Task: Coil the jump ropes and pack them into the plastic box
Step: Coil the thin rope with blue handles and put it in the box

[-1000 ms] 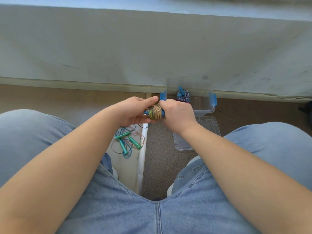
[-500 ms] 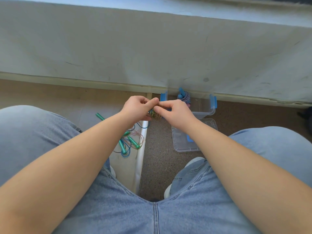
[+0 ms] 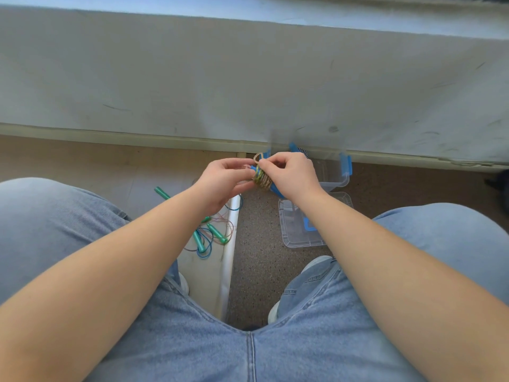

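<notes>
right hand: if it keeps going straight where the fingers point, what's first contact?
The right hand points left, pinching a loop of the coiled rope. Going straight on, it would probably meet the left hand fingertips first, just across the bundle. Depth is hard to judge from one view.

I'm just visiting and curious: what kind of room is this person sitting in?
Probably an ordinary indoor room, seen from a seat close to a wall. A scuffed pale wall with a baseboard meets a speckled floor, where a plastic box sits.
</notes>
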Demonstrator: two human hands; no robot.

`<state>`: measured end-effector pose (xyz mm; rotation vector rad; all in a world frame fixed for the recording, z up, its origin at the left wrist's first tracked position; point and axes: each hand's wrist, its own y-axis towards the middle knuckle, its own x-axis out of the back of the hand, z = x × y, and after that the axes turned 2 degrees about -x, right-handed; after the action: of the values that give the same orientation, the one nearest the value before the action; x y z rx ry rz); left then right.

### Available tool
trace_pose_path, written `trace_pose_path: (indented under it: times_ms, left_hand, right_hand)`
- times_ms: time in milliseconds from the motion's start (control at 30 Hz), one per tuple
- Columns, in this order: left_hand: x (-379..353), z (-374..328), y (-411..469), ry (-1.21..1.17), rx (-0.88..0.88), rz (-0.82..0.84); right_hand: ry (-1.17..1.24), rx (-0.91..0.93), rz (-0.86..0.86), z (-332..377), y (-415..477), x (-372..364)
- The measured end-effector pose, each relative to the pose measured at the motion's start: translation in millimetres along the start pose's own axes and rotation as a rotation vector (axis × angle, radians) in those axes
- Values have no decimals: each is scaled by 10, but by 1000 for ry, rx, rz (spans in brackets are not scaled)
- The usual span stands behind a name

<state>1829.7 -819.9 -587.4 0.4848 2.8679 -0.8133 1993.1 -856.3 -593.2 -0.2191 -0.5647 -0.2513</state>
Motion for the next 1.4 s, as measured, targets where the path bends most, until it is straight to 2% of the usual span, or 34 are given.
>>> trace_pose_path:
  times_ms: [233,400,500,633,733,767,933,1033,1133,1300,1400]
  left_hand:
    - [-55,4,-10,171,-161,-33]
    - [-67,42,26,371,-297,-115]
    - [-73,12,22,358,-250,-106]
    - [-66,-11,26,325,-167,-94]
    - [-34,-16,36,259,-202,-73]
    - [-17,-13,37,310,-252,-67]
    - [72,-12,-8,905,-560,31]
    - [82,1,-13,1019,-609,73]
    - [36,29,-16,926,-555,-9]
    - [-32,-42,68,561,-250,-171]
    - [-11,-71,90,361,-88,-218]
  right_hand:
    - [-78,99,-13,8,32,58]
    - [-93,130,81,35,36,58]
    - [-114,157,126,25,12,47]
    - [-69,148,101,4,38,32]
    - [-1,84,155,26,59,25]
    - [2,63,185,28,59,28]
    - [-115,38,314,34,32,84]
    - [-210,86,397,48,2,130]
    - [-200,106,382,39,8,149]
    - [-10,116,173,6,25,-22]
    - [-3,214,113,9,-3,-74]
